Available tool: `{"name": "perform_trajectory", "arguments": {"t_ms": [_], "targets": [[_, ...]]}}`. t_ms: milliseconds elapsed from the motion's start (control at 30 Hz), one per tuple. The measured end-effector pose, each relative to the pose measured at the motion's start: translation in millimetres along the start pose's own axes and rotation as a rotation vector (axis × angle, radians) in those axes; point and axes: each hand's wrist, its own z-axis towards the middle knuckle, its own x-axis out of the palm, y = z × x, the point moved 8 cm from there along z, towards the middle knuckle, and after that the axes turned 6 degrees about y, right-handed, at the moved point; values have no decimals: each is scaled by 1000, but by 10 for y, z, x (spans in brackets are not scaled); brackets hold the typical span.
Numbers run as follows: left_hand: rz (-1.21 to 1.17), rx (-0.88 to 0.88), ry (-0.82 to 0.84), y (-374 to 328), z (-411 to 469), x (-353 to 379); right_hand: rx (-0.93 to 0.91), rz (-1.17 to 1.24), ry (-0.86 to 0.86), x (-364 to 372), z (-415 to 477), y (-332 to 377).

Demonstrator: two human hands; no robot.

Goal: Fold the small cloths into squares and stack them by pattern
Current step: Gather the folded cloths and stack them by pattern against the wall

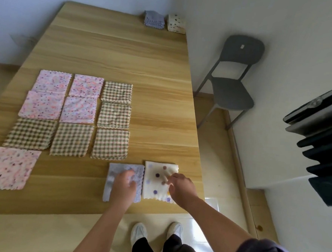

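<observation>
Two cloths at the near bench edge, one hand on each

Bench [127,50]: the left half carries a grid of flat single cloths, pink floral cloths [52,81] grouped apart from checked cloths [72,139], probably pre-sorted so each pattern folds in one run. Far right corner: lilac stack [154,19] beside cream spotted stack [176,23], likely parked clear of the working area. Lilac cloth [112,175] and dotted cloth [153,176] lie side by side, edges touching, matching those stacks, so my guess is they're next up. Left hand [123,186] lies palm-down on the lilac cloth, fingers loosely bent, pressing rather than gripping. Right hand [180,188] has its fingertips on the dotted cloth; it's blurred, so I can't tell if it's a pinch or just a touch.
</observation>
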Motion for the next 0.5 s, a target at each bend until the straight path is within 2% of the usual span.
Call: {"name": "perform_trajectory", "arguments": {"t_ms": [100,167,367,500], "targets": [[85,-134,-248,158,-41,-381,66,121,-119,-146,77,-92],[119,-258,-287,274,-32,-524,136,178,-120,-202,187,-147],[10,-430,-215,526,71,-507,229,107,6,-104,426,-220],[38,-469,-110,546,135,-457,288,283,25,-45,467,-323]]}}
